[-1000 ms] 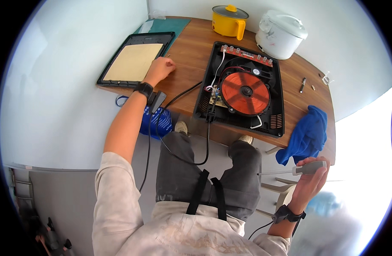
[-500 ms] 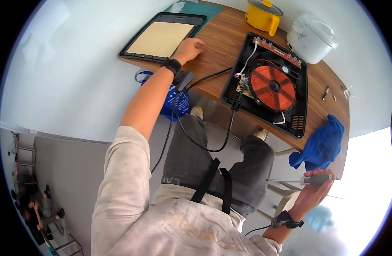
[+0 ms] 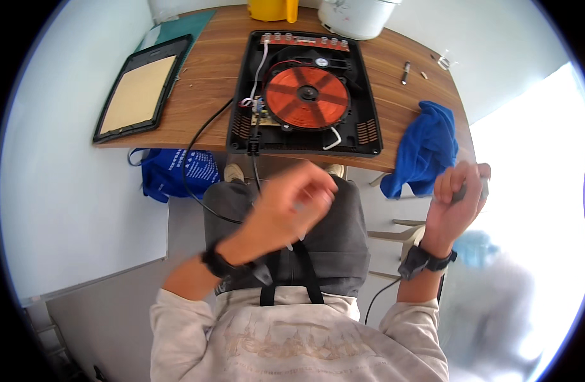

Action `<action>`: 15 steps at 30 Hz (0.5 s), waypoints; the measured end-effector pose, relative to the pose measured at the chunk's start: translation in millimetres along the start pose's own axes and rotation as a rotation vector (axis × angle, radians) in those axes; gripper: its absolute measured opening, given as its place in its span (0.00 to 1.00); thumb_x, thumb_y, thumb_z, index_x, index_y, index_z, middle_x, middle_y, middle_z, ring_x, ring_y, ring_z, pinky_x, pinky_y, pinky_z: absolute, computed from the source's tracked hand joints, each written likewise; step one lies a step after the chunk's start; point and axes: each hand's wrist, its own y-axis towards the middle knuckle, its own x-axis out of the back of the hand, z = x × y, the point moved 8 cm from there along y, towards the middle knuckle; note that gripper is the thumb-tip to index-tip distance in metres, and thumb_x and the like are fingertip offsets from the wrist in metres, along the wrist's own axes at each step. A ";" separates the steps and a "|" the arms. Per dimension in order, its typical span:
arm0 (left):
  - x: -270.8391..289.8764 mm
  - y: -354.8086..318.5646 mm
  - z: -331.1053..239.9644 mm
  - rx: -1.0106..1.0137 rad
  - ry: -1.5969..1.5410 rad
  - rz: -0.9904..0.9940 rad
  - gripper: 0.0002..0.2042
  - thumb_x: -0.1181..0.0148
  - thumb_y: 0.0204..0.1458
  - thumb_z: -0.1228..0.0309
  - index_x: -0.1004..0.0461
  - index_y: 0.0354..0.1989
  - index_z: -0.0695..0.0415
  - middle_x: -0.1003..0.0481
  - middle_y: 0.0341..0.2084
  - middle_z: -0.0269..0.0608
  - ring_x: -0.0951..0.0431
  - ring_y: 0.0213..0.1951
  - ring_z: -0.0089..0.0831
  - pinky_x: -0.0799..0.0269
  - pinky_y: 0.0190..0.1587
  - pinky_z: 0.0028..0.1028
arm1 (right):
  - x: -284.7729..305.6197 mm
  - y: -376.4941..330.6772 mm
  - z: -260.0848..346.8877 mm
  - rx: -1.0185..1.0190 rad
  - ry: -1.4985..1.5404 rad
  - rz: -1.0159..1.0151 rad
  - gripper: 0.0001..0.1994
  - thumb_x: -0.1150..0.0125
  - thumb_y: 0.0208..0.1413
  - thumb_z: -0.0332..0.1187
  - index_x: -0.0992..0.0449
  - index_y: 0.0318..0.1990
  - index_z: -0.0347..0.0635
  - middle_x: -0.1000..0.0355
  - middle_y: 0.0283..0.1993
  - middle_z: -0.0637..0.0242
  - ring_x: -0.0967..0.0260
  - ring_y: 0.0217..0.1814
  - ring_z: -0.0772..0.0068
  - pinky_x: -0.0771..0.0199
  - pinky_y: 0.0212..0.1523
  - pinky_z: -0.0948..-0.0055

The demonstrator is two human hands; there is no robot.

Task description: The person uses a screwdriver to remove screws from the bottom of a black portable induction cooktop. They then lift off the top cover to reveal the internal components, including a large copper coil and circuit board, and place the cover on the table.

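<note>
The small grey tool (image 3: 465, 191) sits in our right hand (image 3: 455, 207), fingers curled round its handle, raised beside the blue cloth (image 3: 426, 149). It looks light and rigid, best gripped mid-handle. Our left hand (image 3: 292, 207) is blurred above our lap; we cannot tell its state.

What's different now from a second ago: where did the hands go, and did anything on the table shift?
The left hand has left the framed glass top panel at the table's left end and pulled back over the lap, blurred in motion. The right hand has risen beside the blue cloth, still gripping a small grey object. The opened induction cooker, its black cord and the cloth lie as before.
</note>
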 end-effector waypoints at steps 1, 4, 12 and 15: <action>-38.0 -1.4 30.3 0.229 -0.389 0.109 0.08 0.43 0.61 0.73 0.29 0.47 0.57 0.26 0.40 0.36 0.22 0.43 0.24 0.25 0.45 0.24 | -5.5 7.6 4.5 0.026 -0.003 -0.012 0.06 0.49 0.64 0.27 0.37 0.33 0.44 0.43 0.22 0.69 0.49 0.18 0.80 0.49 0.17 0.78; -88.6 23.1 87.5 0.427 -0.850 0.114 0.15 0.43 0.61 0.72 0.32 0.55 0.59 0.26 0.50 0.42 0.23 0.52 0.31 0.25 0.52 0.26 | -31.4 26.5 10.8 0.094 -0.027 -0.010 0.08 0.48 0.63 0.26 0.37 0.31 0.43 0.43 0.20 0.70 0.50 0.16 0.82 0.51 0.16 0.79; -109.8 71.3 101.2 0.383 -1.318 -0.091 0.16 0.43 0.63 0.69 0.30 0.57 0.62 0.26 0.54 0.44 0.26 0.58 0.33 0.25 0.57 0.26 | -48.5 42.1 -13.1 0.102 -0.030 0.045 0.08 0.45 0.62 0.25 0.35 0.30 0.39 0.39 0.19 0.68 0.46 0.15 0.81 0.49 0.16 0.78; -110.6 76.1 104.7 0.376 -1.424 -0.080 0.15 0.42 0.63 0.69 0.28 0.54 0.64 0.24 0.52 0.44 0.25 0.56 0.32 0.23 0.55 0.23 | -52.4 46.8 -20.8 0.098 0.007 0.026 0.08 0.46 0.62 0.24 0.35 0.30 0.39 0.39 0.19 0.68 0.46 0.15 0.81 0.49 0.16 0.78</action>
